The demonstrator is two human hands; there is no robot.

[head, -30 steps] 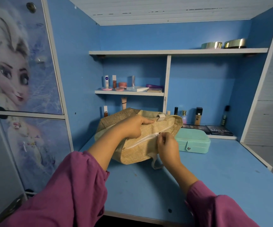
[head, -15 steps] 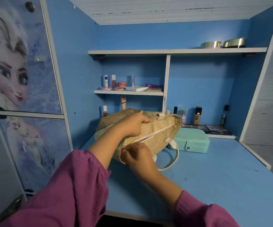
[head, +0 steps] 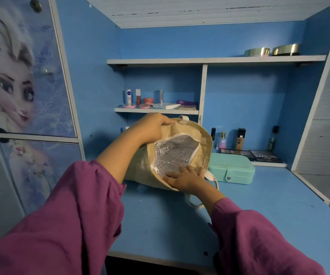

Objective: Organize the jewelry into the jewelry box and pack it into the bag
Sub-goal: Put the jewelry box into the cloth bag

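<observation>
A beige woven bag (head: 203,145) with white handles lies on the blue desk, its zipped mouth spread wide to show a silver foil lining (head: 172,153). My left hand (head: 152,128) grips the bag's far top edge. My right hand (head: 184,178) holds the near edge of the opening, fingers over the rim. A closed mint-green jewelry box (head: 233,171) with a snap clasp sits on the desk just right of the bag, touched by neither hand.
Makeup palettes (head: 251,154) and small bottles (head: 239,138) stand along the back right of the desk (head: 259,215). A small shelf (head: 156,110) behind the bag carries cosmetics. Two round tins (head: 271,51) sit on the top shelf. A cupboard door stands at the left.
My right hand pulled the zipper leftward along the bag, then moved to the near rim. The bag's mouth now gapes open, showing the foil lining.
</observation>
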